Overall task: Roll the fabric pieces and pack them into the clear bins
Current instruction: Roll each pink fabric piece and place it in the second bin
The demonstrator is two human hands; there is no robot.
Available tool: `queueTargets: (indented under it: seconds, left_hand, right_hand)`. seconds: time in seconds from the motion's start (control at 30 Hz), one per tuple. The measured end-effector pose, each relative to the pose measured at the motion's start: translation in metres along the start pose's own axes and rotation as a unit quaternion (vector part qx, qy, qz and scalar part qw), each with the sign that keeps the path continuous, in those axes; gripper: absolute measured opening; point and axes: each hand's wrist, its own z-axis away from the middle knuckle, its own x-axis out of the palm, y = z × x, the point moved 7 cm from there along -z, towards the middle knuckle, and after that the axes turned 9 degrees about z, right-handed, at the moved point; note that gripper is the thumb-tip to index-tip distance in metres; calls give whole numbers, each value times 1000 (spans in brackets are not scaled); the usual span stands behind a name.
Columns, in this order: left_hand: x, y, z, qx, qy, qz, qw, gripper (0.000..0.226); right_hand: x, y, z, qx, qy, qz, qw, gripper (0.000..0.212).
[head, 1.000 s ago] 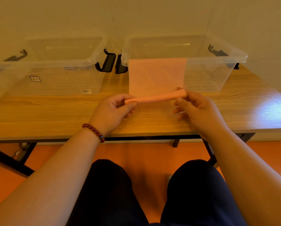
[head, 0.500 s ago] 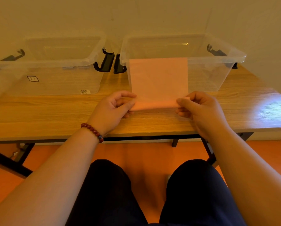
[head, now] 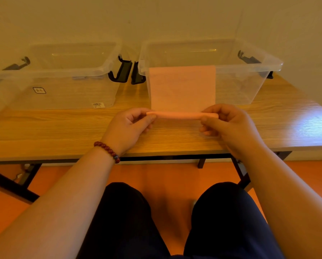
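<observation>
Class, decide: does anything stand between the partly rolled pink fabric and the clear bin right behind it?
Nothing visible does. The pink fabric piece, pinched by the left hand and right hand, sits right before the open-topped clear plastic bin.

Left hand (head: 127, 126) and right hand (head: 229, 122) pinch the half-rolled pink fabric (head: 182, 90).

Plain cream wall (head: 156, 17) from 10 to 2 o'clock, warm yellowish cast; wood-grain table (head: 44, 131) across centre, 9 to 3 o'clock; bright glare patch (head: 313, 126) on tabletop at 3 o'clock; black table frame (head: 8, 186), legs slanting at 8 and 4 o'clock; orange floor (head: 165, 176) below, toward 6 o'clock.
</observation>
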Motion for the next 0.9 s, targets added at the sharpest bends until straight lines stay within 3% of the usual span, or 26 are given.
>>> queueTargets:
  seconds: [0.2,0.43,0.73,0.9]
  left_hand:
    - [0,2,0,-3,-2,-30,1000,16]
    - [2,1,-2,-4,-10,29,1000,18]
    - [0,-1,-1,5,-8,9,1000,21]
    - [0,0,-2,-1,7,12,1000,15]
  right_hand:
    - [-4,0,0,34,1,-34,999,6]
    - [-1,2,-4,58,11,-52,997,3]
    - [1,1,0,41,-31,-56,997,12]
    - [-1,4,0,42,-4,-58,997,11]
